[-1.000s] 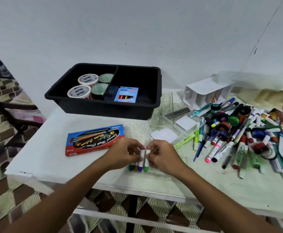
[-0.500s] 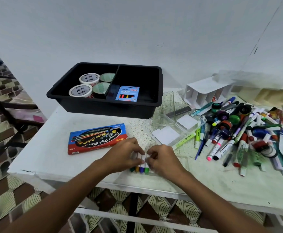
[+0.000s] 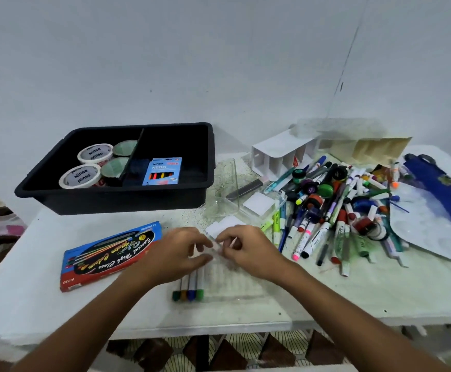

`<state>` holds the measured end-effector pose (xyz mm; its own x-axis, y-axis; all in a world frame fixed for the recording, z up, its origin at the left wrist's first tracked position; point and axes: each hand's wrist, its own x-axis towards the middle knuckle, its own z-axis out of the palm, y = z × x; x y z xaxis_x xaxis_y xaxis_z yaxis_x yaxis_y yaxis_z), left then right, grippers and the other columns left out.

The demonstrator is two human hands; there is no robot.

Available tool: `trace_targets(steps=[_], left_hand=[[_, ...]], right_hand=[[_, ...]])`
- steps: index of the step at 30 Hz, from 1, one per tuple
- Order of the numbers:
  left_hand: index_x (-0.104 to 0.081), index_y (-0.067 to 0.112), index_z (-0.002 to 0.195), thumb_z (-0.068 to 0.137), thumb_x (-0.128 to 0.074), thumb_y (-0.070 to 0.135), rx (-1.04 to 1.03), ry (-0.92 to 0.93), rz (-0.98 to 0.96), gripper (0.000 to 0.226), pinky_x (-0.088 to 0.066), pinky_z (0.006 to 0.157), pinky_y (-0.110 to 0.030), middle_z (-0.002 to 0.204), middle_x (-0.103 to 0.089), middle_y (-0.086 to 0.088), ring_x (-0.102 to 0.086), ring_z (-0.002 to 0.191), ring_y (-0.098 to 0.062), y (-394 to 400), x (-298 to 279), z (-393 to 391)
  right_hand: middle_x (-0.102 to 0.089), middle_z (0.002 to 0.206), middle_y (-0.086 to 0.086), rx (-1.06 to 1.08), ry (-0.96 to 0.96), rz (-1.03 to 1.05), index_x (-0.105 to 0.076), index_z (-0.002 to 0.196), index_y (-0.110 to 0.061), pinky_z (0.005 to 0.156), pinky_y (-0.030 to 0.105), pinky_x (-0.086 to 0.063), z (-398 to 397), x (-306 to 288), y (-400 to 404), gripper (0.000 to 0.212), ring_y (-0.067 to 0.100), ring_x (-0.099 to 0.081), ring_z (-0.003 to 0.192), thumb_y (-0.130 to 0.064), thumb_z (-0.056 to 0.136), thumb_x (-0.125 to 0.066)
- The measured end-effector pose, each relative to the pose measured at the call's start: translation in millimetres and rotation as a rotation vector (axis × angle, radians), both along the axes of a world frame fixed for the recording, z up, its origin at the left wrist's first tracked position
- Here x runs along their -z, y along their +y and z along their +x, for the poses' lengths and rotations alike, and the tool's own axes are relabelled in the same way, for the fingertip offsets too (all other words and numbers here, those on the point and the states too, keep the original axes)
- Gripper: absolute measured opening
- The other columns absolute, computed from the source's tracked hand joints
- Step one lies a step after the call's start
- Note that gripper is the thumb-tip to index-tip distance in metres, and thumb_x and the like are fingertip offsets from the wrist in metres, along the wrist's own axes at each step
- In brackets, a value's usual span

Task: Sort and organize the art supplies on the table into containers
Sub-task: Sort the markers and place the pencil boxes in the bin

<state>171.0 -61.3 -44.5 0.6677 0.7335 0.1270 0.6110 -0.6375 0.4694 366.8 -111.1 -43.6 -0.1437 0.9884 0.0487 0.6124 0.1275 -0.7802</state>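
At the near edge of the white bench, both forearms reach in from below and meet over a clear plastic pen tray that lies flat there. Four pens rest side by side in its left slots, their dark green, yellow, blue and green caps pointing toward the person. Palm down, the left hand hovers over the pens' far ends with its fingers loosely bent; its grip is narrow, and whether it holds anything cannot be told. Opposite it, the right hand also faces down, its thumb and forefinger pinched together at the tray's far edge, apparently on a thin clear or white piece that is too blurred to name. Just left of the hands lies a red and blue pen box, printed side up. Farther back sits a black divided bin with tape rolls in its left compartment and a neon pencil pack in its right. A heap of markers covers the bench to the right.
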Motion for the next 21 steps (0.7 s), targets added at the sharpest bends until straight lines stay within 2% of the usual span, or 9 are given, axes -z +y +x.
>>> trace_targets(steps=[2, 5, 7, 9, 11, 14, 17, 19, 21], left_hand=[[-0.070, 0.026, 0.102, 0.086, -0.070, 0.036, 0.027, -0.012, 0.001, 0.019, -0.048, 0.066, -0.023, 0.083, -0.060, 0.014, -0.055, 0.074, -0.003, 5.1, -3.8, 20.0], [-0.072, 0.022, 0.100, 0.084, -0.066, 0.040, 0.119, -0.050, 0.012, 0.025, -0.040, 0.064, -0.009, 0.083, -0.061, 0.014, -0.055, 0.074, 0.001, 14.0, -5.2, 58.2], [-0.072, 0.017, 0.096, 0.082, -0.060, 0.045, 0.182, -0.071, 0.034, 0.033, -0.038, 0.069, -0.005, 0.084, -0.063, 0.011, -0.054, 0.076, 0.001, 18.6, -5.3, 85.0], [-0.072, 0.015, 0.097, 0.082, -0.060, 0.044, 0.240, -0.082, 0.071, 0.035, -0.043, 0.078, -0.015, 0.090, -0.068, 0.005, -0.057, 0.084, -0.005, 22.6, -5.4, 117.7], [-0.071, 0.015, 0.106, 0.083, -0.062, 0.040, 0.265, -0.057, 0.095, 0.035, -0.045, 0.089, -0.026, 0.103, -0.068, 0.002, -0.057, 0.099, -0.012, 24.9, -8.3, 152.2], [-0.063, 0.016, 0.125, 0.084, -0.062, 0.036, 0.319, -0.021, 0.138, 0.046, -0.029, 0.108, -0.027, 0.133, -0.058, -0.006, -0.045, 0.129, -0.020, 28.3, -4.2, 198.1], [-0.056, 0.018, 0.135, 0.086, -0.057, 0.040, 0.378, 0.041, 0.242, 0.053, -0.023, 0.115, -0.042, 0.147, -0.046, -0.009, -0.030, 0.142, -0.028, 31.3, 5.3, 233.5], [-0.057, 0.017, 0.133, 0.086, -0.053, 0.043, 0.402, 0.112, 0.308, 0.054, -0.028, 0.111, -0.052, 0.143, -0.049, -0.011, -0.036, 0.139, -0.031, 34.1, 10.9, 249.3], [-0.065, 0.014, 0.121, 0.085, -0.051, 0.043, 0.412, 0.144, 0.346, 0.049, -0.043, 0.102, -0.056, 0.132, -0.059, -0.013, -0.050, 0.129, -0.033, 37.8, 14.1, 257.3]], right_hand=[[-0.065, 0.087, 0.000, 0.039, -0.016, 0.012, -0.070, 0.105, -0.012, 0.067, 0.024, -0.051, 23.6, -6.1, 2.5, 0.018, 0.017, -0.063, 0.073, -0.011, 0.088, -0.067], [-0.066, 0.091, 0.001, 0.114, -0.078, 0.048, -0.070, 0.107, -0.012, 0.073, 0.024, -0.051, 67.6, -15.9, 0.2, 0.018, 0.014, -0.062, 0.079, -0.013, 0.089, -0.066], [-0.065, 0.094, 0.001, 0.163, -0.126, 0.058, -0.069, 0.109, -0.011, 0.075, 0.026, -0.050, 97.8, -21.5, -5.1, 0.020, 0.013, -0.060, 0.082, -0.013, 0.089, -0.065], [-0.063, 0.099, 0.000, 0.214, -0.223, 0.086, -0.068, 0.110, -0.013, 0.079, 0.028, -0.049, 129.6, -24.7, -12.0, 0.021, 0.013, -0.058, 0.089, -0.016, 0.090, -0.063], [-0.061, 0.110, 0.000, 0.289, -0.396, 0.091, -0.066, 0.117, -0.017, 0.089, 0.034, -0.046, 160.9, -23.4, -19.7, 0.026, 0.016, -0.055, 0.104, -0.023, 0.091, -0.061], [-0.054, 0.125, 0.000, 0.390, -0.629, 0.052, -0.059, 0.126, -0.023, 0.099, 0.038, -0.037, 200.1, -15.2, -30.9, 0.034, 0.020, -0.044, 0.122, -0.031, 0.093, -0.056], [-0.055, 0.124, -0.001, 0.450, -0.603, 0.057, -0.061, 0.123, -0.023, 0.095, 0.037, -0.035, 226.6, -6.5, -36.7, 0.033, 0.022, -0.046, 0.120, -0.033, 0.093, -0.056], [-0.059, 0.118, 0.001, 0.484, -0.539, 0.084, -0.065, 0.117, -0.019, 0.090, 0.038, -0.040, 243.0, -4.2, -35.2, 0.029, 0.023, -0.051, 0.113, -0.031, 0.092, -0.058], [-0.063, 0.110, 0.003, 0.515, -0.448, 0.109, -0.068, 0.111, -0.016, 0.085, 0.038, -0.046, 260.9, -5.7, -31.5, 0.023, 0.024, -0.056, 0.104, -0.026, 0.091, -0.061]])
